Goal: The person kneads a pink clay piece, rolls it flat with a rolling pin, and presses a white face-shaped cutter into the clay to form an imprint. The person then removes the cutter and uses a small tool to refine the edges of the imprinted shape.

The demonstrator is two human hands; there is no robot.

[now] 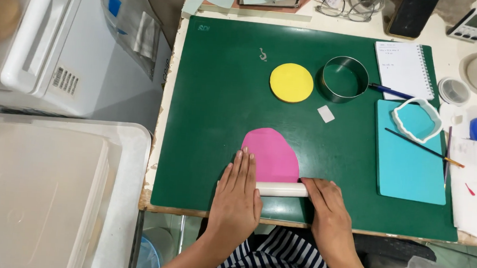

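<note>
Your left hand (pixel 236 197) lies flat and open, fingers together and stretched forward, its palm pressing down on the left end of the white rolling pin (pixel 282 189). Your right hand (pixel 328 205) is likewise open and flat, resting on the pin's right end, so only the middle of the pin shows between your hands. The pin lies crosswise at the near edge of the pink sheet (pixel 271 153), which is rolled out thin on the green cutting mat (pixel 213 94); your left fingertips touch the sheet's left edge.

Beyond the pink sheet, a small white scrap (pixel 326 114) lies on the mat. Further on sit a yellow disc (pixel 291 82) and, just beside it on the right, a round metal cutter ring (pixel 344 79), with nothing inside it but mat. To the right, a turquoise sheet (pixel 410 166) carries a white scalloped cutter (pixel 417 119) and a thin paintbrush (pixel 422 147). Behind those lies a spiral notepad (pixel 404 62) with a blue pen (pixel 391 92) at its near edge.

Off the mat to your left stands a lidded translucent plastic box (pixel 41 194).
</note>
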